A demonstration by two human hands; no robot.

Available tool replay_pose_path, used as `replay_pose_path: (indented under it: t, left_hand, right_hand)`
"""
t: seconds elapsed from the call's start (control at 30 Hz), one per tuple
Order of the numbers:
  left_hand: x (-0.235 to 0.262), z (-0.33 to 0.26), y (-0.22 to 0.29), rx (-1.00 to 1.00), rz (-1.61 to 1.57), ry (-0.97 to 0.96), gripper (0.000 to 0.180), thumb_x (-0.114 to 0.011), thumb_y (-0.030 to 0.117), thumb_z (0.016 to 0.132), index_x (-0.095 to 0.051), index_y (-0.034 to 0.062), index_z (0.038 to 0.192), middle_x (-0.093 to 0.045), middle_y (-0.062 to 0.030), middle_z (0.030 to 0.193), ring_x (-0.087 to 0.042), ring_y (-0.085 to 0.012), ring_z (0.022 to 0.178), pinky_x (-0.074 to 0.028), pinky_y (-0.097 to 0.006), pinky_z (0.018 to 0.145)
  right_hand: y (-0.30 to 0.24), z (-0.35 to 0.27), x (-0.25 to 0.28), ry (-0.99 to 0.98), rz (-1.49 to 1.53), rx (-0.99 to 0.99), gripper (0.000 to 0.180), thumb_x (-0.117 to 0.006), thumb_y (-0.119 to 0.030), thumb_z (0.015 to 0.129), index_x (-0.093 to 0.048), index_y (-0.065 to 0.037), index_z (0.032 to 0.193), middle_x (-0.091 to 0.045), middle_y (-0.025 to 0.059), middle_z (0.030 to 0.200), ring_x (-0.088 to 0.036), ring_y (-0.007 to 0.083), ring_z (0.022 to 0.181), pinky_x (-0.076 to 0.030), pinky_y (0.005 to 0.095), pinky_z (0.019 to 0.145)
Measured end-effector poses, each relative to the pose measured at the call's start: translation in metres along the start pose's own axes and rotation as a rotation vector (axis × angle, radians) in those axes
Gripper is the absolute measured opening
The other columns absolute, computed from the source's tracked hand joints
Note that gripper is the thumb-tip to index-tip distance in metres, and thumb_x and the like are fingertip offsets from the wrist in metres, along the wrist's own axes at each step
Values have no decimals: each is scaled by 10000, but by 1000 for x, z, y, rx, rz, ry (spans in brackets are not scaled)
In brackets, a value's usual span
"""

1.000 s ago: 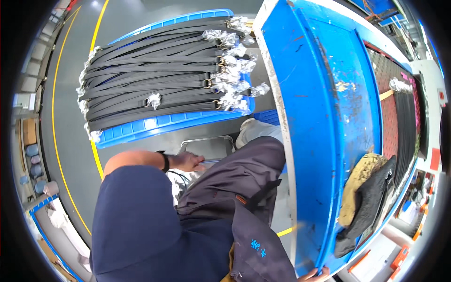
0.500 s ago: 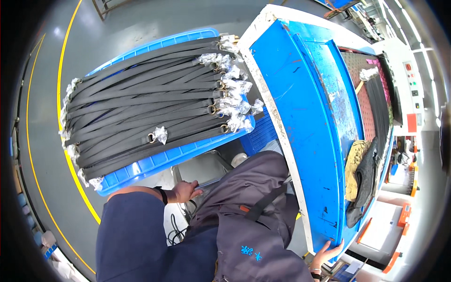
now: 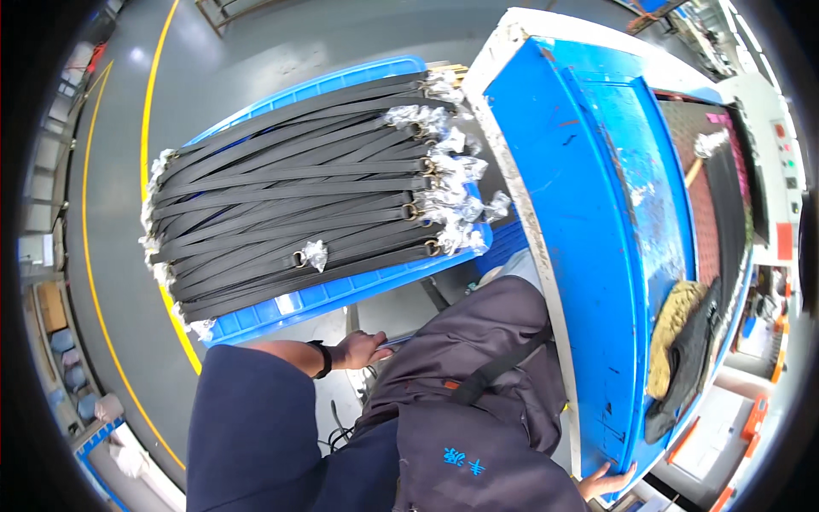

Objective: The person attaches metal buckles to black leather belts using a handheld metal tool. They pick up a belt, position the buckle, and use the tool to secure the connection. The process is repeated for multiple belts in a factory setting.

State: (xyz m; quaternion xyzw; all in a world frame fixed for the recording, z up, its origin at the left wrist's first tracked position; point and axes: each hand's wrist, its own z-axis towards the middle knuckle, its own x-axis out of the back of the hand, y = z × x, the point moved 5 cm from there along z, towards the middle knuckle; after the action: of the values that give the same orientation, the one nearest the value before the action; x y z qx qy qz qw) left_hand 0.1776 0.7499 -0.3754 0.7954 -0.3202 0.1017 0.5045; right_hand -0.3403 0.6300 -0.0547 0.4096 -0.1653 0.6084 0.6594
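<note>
At bench (image 3: 589, 213) edge, R hand (image 3: 607, 484), open flr (image 3: 119, 171) L of tray (image 3: 363, 283)

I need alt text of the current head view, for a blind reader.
Many black straps with wrapped ends lie across a blue tray. The person's left hand grips a thin grey edge; the right hand touches a blue bench.

1. Left hand (image 3: 358, 350): fingers curled at a thin grey rail (image 3: 399, 340), a dark band (image 3: 323, 359) on the wrist.
2. Right hand (image 3: 604, 484): touching the near corner of a blue bench (image 3: 559, 205).
3. Black straps (image 3: 290, 186) lie crisscrossed over a blue crate (image 3: 341, 296) — many ends wrapped in clear plastic (image 3: 450, 198).
4. On the bench's right side, a tan cloth (image 3: 672, 337) lies against a black cloth (image 3: 685, 363).
5. A dark apron (image 3: 490, 410) covers the person's lap.
</note>
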Motion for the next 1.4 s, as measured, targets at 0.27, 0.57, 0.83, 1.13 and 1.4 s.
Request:
replay_pose_path:
  t: [0.27,0.57,0.83,1.13,1.4]
  left_hand:
    - [-11,1,-4,27,22,-41,331,-503,339,862,-422,53,1008,-596,-217,711,-595,-408,735,-458,-489,644]
    - [-9,-5,8,17,169,86,322,-607,348,713,-577,100,915,-624,-192,842,-589,-395,816,-472,-440,676]
    - [101,-37,100,93,217,558,143,-552,174,806,-568,46,868,-599,-159,811,-586,-348,794,-464,-402,692]
    - [232,-124,61,370,778,985,180,-591,89,719,-553,49,891,-569,-127,860,-550,-327,863,-445,-412,755]
    - [255,-128,65,206,720,780,139,-573,70,711,-550,12,835,-546,-173,847,-539,-363,862,-444,-433,754]
  right_hand:
    - [5,0,2,26,6,16,617,-482,-453,894,-382,-1,1301,-463,162,1274,-427,332,1175,-304,448,977]
    - [1,5,-4,72,94,-146,601,-508,-425,882,-377,-38,1323,-449,100,1315,-387,291,1228,-176,501,1040]
    - [7,2,-7,208,178,-183,518,-518,-406,881,-473,-67,1269,-493,63,1283,-416,248,1216,-170,475,1039]
    - [9,-6,-4,310,276,-227,434,-523,-313,893,-518,-39,1229,-511,74,1277,-432,237,1211,-153,437,1050]
    - [-20,1,16,279,741,-251,335,-480,-65,883,-465,43,1200,-445,202,1299,-392,348,1233,-251,463,1045]
